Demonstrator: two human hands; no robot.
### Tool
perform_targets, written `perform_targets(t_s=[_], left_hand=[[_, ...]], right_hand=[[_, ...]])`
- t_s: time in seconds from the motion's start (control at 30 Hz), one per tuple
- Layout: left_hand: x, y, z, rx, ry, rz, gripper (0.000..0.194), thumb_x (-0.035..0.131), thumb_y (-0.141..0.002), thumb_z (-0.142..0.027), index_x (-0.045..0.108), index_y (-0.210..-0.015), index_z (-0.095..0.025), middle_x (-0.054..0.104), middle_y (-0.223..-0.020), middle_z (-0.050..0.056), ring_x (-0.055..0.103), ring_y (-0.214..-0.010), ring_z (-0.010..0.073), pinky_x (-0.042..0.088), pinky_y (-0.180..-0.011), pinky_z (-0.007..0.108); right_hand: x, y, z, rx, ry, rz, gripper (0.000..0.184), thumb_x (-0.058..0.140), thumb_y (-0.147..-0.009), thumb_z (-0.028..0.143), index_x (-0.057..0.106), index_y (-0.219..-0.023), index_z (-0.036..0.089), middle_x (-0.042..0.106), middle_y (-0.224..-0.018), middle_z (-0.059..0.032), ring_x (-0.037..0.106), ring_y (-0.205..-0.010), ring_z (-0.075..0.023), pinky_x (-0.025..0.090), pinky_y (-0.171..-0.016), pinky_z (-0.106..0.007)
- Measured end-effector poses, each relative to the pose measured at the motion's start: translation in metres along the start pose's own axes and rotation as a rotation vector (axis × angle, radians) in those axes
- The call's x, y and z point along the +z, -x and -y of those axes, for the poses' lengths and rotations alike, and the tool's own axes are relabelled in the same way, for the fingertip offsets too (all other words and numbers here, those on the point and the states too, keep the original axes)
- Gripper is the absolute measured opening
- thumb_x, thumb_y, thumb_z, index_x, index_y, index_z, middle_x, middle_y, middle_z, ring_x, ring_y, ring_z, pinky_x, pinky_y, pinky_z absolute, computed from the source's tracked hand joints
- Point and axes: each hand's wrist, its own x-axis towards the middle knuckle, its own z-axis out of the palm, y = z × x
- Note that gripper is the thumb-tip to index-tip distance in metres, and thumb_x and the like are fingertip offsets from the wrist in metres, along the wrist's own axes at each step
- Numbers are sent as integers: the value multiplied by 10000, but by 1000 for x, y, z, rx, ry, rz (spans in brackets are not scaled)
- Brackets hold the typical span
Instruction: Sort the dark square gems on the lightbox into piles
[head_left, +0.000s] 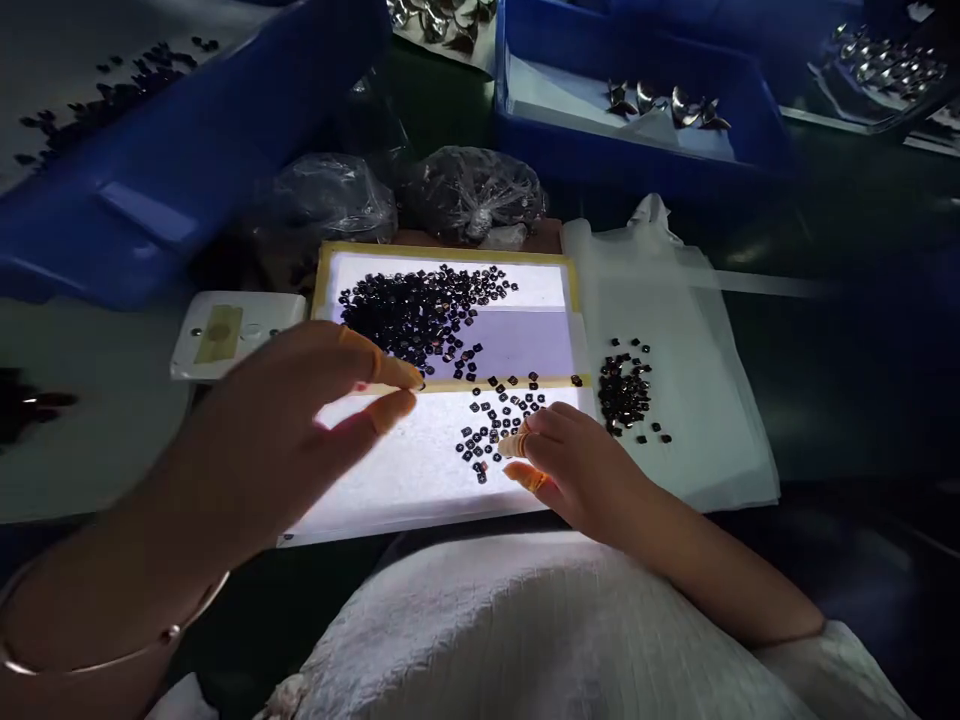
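A lit white panel (390, 470) lies in front of me with a heap of small dark, shiny, square pieces (405, 310) on its far half. My left hand (315, 410) is at the near edge of the heap, thumb and index finger closed in a pinch. A tiny black piece (421, 386) shows at these fingertips. My right hand (577, 460) hovers low at a looser group of the same pieces (487, 425), its thumb and index tips a little apart, nothing visible between them. Orange covers wrap fingertips of both hands.
White sheets (675, 300) on the right bear a smaller pile of dark pieces (625, 392). A white switch box (236, 335) sits left of the panel. Behind are tied plastic bags (476, 190) and a blue tray (637, 150) with shiny metal parts. Another blue bin (180, 160) stands left.
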Motion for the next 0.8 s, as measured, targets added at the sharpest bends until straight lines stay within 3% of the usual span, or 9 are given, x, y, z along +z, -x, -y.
perform_targets(t_s=[0.03,0.13,0.37,0.5,0.63,0.8], left_hand=[[13,12,9,139,-251,149,94,833,-815,-292,816,-907,-285,687,-904,6,591,-961,231,453,-1005,329],[40,36,35,353,-554,320,147,749,-875,-295,811,-1008,-296,710,-904,62,599,-887,268,471,-887,390],[52,44,64,685,-870,333,160,636,-953,-143,707,-1097,-156,673,-945,88,575,-863,262,508,-788,434],[57,44,64,732,-938,319,99,623,-947,-96,676,-1029,-119,643,-913,87,560,-849,258,527,-766,444],[58,46,62,721,-956,311,32,628,-961,-127,659,-960,-131,627,-892,79,556,-853,257,531,-767,441],[54,47,61,666,-895,324,93,611,-985,-157,625,-893,-148,608,-867,62,539,-833,231,522,-770,415]], right_hand=[[3,-1,2,-6,42,29,16,684,-948,166,695,-950,155,677,-920,-78,574,-825,-210,508,-727,-356],[8,-4,5,-15,146,98,49,706,-926,150,692,-880,161,682,-936,-82,563,-838,-217,490,-733,-359],[10,-4,0,-4,230,95,100,633,-973,124,708,-928,171,689,-906,-60,547,-810,-200,428,-712,-338],[3,-1,0,44,209,91,134,595,-1000,141,706,-925,151,696,-877,-61,564,-806,-201,417,-704,-342],[-8,2,4,88,104,171,70,636,-968,138,699,-939,142,679,-845,-39,553,-771,-181,414,-690,-330],[-14,1,8,123,103,265,93,653,-921,71,697,-934,152,669,-850,-34,562,-783,-190,397,-670,-333]])
